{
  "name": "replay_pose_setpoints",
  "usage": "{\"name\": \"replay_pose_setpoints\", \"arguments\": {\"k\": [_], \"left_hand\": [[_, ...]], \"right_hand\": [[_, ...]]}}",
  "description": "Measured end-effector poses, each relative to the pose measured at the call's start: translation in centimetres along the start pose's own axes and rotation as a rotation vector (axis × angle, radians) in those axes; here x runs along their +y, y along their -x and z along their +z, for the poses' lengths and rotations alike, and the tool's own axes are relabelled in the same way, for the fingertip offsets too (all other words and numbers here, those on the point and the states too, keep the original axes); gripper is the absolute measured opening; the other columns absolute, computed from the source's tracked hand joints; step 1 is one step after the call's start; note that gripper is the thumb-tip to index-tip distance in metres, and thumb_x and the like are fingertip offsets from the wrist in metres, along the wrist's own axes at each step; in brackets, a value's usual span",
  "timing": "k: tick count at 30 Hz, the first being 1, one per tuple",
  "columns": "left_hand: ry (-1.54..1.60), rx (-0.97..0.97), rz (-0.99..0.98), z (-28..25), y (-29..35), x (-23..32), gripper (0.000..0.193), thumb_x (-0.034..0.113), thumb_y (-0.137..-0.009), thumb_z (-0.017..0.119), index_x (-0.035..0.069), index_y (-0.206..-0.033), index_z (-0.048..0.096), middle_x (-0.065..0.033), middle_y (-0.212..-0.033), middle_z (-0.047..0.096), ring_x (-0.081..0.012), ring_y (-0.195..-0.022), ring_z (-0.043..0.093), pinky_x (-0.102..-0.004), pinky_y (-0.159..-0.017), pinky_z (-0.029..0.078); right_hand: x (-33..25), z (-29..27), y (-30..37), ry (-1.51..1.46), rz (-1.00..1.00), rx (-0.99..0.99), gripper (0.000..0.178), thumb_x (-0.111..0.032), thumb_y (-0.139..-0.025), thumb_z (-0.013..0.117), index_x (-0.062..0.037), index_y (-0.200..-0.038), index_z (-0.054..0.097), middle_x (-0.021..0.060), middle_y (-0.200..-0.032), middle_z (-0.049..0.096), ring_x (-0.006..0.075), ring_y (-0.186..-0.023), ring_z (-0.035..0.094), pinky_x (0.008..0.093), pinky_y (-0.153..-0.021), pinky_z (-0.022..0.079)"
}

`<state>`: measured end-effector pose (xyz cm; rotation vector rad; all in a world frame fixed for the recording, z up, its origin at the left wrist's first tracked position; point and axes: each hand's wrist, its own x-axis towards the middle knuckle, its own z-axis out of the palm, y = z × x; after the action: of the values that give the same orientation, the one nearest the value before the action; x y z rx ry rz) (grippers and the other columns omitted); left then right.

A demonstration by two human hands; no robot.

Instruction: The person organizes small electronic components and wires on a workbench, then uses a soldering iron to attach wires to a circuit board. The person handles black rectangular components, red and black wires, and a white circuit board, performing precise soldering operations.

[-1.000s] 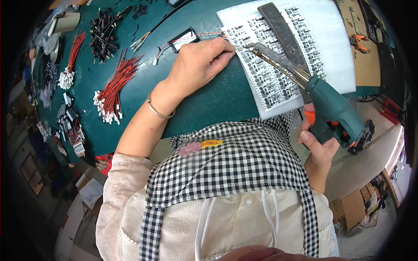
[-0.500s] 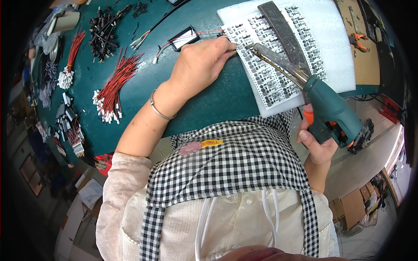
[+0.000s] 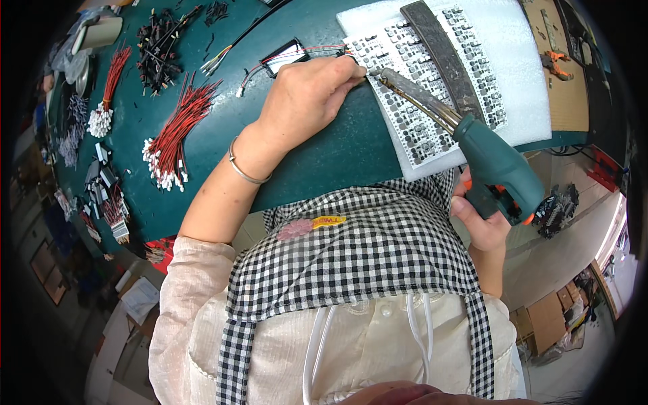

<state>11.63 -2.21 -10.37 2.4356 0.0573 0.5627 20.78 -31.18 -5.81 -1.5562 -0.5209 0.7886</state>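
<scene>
My right hand (image 3: 484, 228) is wrapped round the handle of a green soldering gun (image 3: 499, 162) with orange parts. The gun's long tip reaches up and left over a white circuit board panel (image 3: 420, 138), ending close to my left fingertips. At the panel's left edge, my left hand (image 3: 304, 101) has thumb and fingers pinched together; what lies between them is too small to make out. Just beyond that hand sits a small black-framed rectangular part (image 3: 287, 57), with thin red, black and white wires running to the panel edge.
A dark flat bar (image 3: 442, 57) lies across the panel, which rests on white foam (image 3: 526, 94). On the green table (image 3: 297, 179) are bundles of red wires (image 3: 182, 128), black cables (image 3: 158, 50) and small grey parts. Orange-handled pliers (image 3: 557, 64) lie at the far right.
The soldering gun and my right hand have shifted left, bringing the tip nearer my left fingertips at the panel's edge. My left hand has barely moved.
</scene>
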Motion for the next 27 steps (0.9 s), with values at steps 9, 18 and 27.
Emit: {"name": "replay_pose_setpoints", "arguments": {"k": [9, 18, 27], "left_hand": [[-0.004, 0.011, 0.012, 0.0, -0.1, 0.1, 0.014, 0.0, -0.073, 0.071, 0.003, -0.085, 0.065, -0.0091, -0.074, 0.067, -0.0217, -0.062, 0.065, -0.0285, -0.055, 0.051], [-0.009, -0.002, 0.002, -0.2, -0.2, 0.3, 0.015, 0.0, -0.072, 0.071, 0.004, -0.085, 0.064, -0.0085, -0.073, 0.066, -0.0216, -0.061, 0.064, -0.0285, -0.054, 0.05], [-0.02, -0.006, 0.0, -0.1, -0.1, 0.1, 0.016, 0.0, -0.072, 0.071, 0.004, -0.085, 0.064, -0.0082, -0.075, 0.066, -0.0219, -0.063, 0.065, -0.029, -0.055, 0.051]], "right_hand": [[-0.2, 0.6, 0.0, 0.08, 0.024, 0.021, 0.022, 0.007, -0.073, 0.07, 0.0002, -0.093, 0.063, 0.0039, -0.081, 0.064, 0.0108, -0.07, 0.059, 0.024, -0.062, 0.047], [0.3, 0.1, 0.1, 0.033, 0.006, 0.009, 0.033, 0.008, -0.072, 0.07, 0.0022, -0.102, 0.059, 0.0095, -0.088, 0.063, 0.0133, -0.07, 0.06, 0.026, -0.063, 0.05], [-0.8, -0.2, -1.1, -0.092, -0.081, 0.106, 0.059, -0.01, -0.076, 0.069, 0.0157, -0.121, 0.041, 0.0092, -0.061, 0.051, 0.0142, -0.046, 0.049, 0.0247, -0.042, 0.043]]}}
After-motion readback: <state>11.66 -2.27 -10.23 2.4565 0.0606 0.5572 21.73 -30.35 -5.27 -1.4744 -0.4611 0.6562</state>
